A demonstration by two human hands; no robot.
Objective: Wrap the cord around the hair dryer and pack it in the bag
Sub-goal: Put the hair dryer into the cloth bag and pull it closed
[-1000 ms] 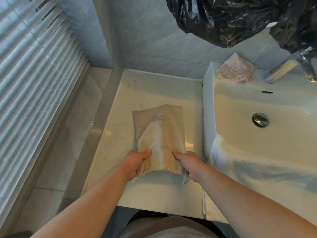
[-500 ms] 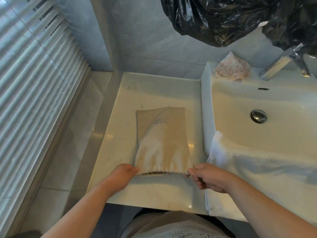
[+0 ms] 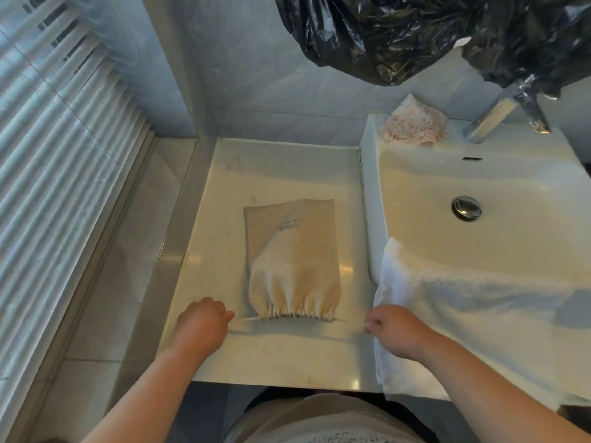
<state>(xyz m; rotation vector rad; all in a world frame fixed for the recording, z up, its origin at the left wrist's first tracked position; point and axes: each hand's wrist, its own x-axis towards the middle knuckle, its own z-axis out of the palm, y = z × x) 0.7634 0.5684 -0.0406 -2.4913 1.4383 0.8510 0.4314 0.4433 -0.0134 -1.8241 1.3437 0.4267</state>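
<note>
Both forearms are bare from the picture's bottom edge to the left hand [image 3: 201,321] and right hand [image 3: 396,330]. The torso wears a greyish-brown shirt [image 3: 319,415] with a pale, dark-speckled print low on its front

This is a bathroom. A white sink [image 3: 372,193] with a round metal drain [image 3: 466,208] and a chrome tap [image 3: 489,119] stands at the right. A white towel [image 3: 447,314] hangs over its front rim, and a small patterned cloth [image 3: 412,123] lies on its back corner. Beside the sink there is a pale counter [image 3: 287,167]. The wall [image 3: 256,75] and the floor [image 3: 121,282] have large grey tiles, and blinds [image 3: 48,155] cover the left side.
</note>
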